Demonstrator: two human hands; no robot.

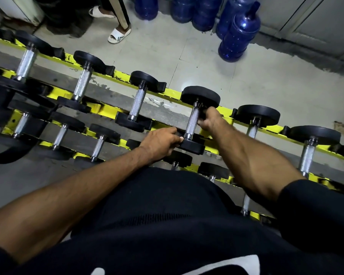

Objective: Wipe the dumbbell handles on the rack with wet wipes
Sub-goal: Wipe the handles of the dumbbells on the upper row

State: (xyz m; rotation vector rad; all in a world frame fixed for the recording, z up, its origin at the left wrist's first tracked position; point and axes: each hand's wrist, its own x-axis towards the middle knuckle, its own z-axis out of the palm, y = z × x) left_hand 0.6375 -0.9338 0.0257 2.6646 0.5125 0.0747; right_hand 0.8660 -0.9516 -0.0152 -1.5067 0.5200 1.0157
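left hand (161,142) clasps the near plate (194,148) of a dumbbell (200,95) on the yellow rack (172,94); right hand (210,119) curls by its handle (192,124), grasp unclear.

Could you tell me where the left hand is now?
Head view, centre: the left hand grips the near plate of the dumbbell on the yellow rack.

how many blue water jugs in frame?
5 blue water jugs on the floor. Four along the top edge, cropped: one at left, two side by side, one at right. The fifth stands in front of it. Others may be hidden.
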